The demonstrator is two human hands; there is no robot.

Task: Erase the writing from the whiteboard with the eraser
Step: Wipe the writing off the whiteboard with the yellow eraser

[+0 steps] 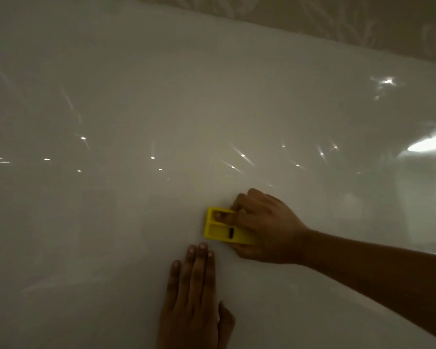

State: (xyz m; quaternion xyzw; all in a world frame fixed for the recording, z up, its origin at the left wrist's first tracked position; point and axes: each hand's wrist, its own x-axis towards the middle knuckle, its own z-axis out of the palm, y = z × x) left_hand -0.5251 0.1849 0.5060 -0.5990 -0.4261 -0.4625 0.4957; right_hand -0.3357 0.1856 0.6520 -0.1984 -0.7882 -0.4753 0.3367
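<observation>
The glossy white whiteboard (pixel 161 96) shows no writing — erasing looks nearly done; right hand (pixel 264 227) grips the yellow plastic eraser (pixel 218 229), left hand (pixel 194 298) pressed flat beside it.

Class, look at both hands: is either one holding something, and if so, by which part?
The right hand holds the yellow eraser by its right end, fingers over its top, pressing it to the whiteboard. The left hand holds nothing; it lies flat on the board.

One whiteboard (pixel 161 96) fills the view. On it are one yellow eraser (pixel 220 229) and two hands: the right hand (pixel 264 225) beside the eraser, the left hand (pixel 194 298) just below it.
</observation>
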